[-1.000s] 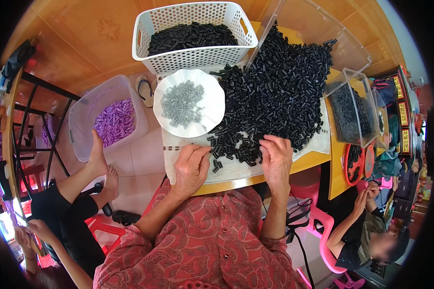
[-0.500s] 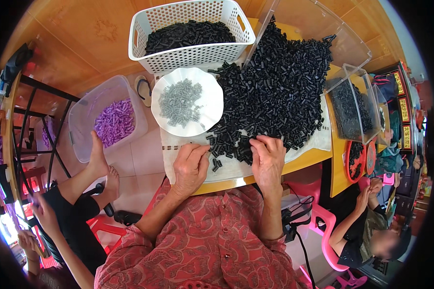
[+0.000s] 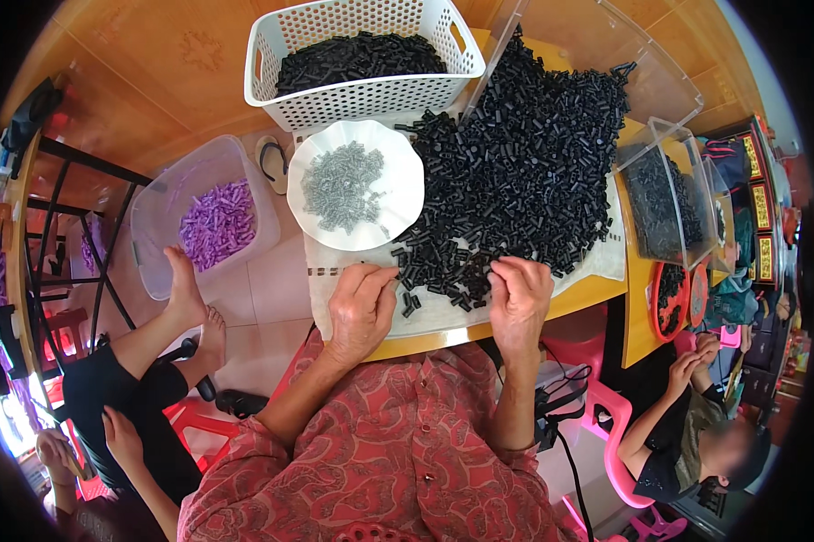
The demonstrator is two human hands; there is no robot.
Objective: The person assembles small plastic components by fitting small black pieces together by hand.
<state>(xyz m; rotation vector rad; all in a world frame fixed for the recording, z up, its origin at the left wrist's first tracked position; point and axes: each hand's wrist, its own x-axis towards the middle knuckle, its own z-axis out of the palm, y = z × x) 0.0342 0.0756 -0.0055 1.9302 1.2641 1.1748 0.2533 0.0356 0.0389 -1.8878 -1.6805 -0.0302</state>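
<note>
Left hand (image 3: 360, 312) sits curled just below the white dish of grey pieces (image 3: 354, 185), fingers bent at the near fringe of the black pile (image 3: 515, 181); whether it pinches one I cannot tell. Right hand (image 3: 520, 298), right of the dish, lies fingers-down on the pile, grip hidden. Risk: loose pieces near the table edge (image 3: 479, 330) could get swept off. Wooden top, white cloth, tiled floor, white basket (image 3: 362, 54) beyond the dish.
</note>
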